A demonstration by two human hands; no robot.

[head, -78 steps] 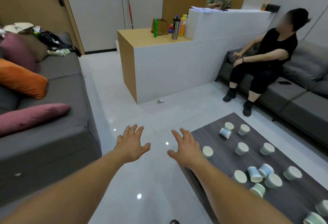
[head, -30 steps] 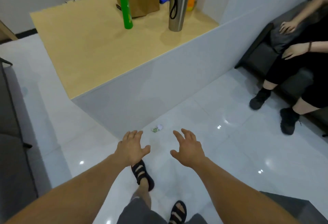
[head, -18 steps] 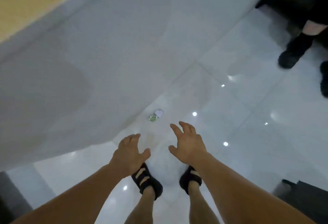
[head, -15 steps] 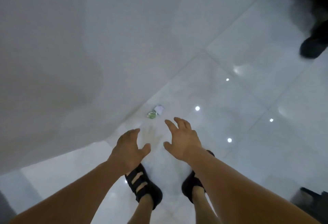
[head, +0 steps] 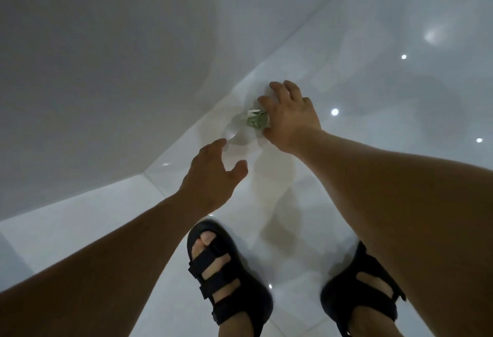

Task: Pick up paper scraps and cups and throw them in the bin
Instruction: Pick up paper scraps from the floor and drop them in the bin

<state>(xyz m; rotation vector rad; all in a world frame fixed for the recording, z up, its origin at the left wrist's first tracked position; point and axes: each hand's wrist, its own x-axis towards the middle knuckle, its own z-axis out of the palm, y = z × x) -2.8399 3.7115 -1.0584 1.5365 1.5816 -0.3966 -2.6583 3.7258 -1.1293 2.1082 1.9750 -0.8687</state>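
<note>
A small crumpled green and white paper scrap (head: pixel 254 119) lies on the glossy white floor at the foot of a white counter wall. My right hand (head: pixel 289 115) is down at it, forefinger and thumb on either side of the scrap and pinching it, the other fingers spread beyond. My left hand (head: pixel 213 174) hovers lower left of the scrap with its fingers relaxed and holds nothing. No cups or bin are in view.
The white counter wall (head: pixel 112 64) fills the upper left and meets the floor just behind the scrap. My feet in black sandals (head: pixel 226 272) stand on the white tiles (head: pixel 386 83) below my arms.
I have walked up to the counter and bent down. My right hand has reached forward to the scrap and closed its forefinger and thumb on it. My left hand trails behind, empty.
</note>
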